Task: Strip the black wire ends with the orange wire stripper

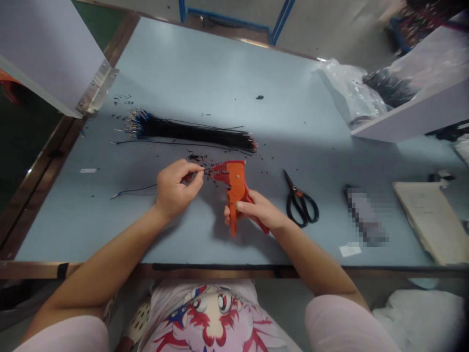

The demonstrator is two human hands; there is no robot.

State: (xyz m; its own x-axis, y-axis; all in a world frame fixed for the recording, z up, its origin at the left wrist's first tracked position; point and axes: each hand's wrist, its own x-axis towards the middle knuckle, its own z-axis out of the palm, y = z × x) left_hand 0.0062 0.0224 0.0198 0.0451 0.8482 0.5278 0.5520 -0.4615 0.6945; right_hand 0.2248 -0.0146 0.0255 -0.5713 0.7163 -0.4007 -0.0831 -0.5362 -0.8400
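My left hand (179, 188) pinches a thin black wire (141, 190) between thumb and fingers. One end trails out to the left and carries a metal terminal; the other end points at the jaws of an orange and red wire stripper (236, 183). My right hand (254, 210) is wrapped round the stripper's handles. Whether the wire's tip is inside the jaws I cannot tell. Beyond both hands lies a thick bundle of black wires (194, 133), with blue-sleeved metal terminals at the left and bare copper ends at the right. Small black scraps (198, 158) litter the table around the jaws.
Black-handled scissors (302, 203) lie right of my right hand. Farther right are a pixelated dark object (366, 215), a small white paper (351, 250) and a clipboard-like board with paper (432, 215). Clear plastic bags (351, 90) sit behind a white panel (406, 115). Another panel (54, 54) stands at left.
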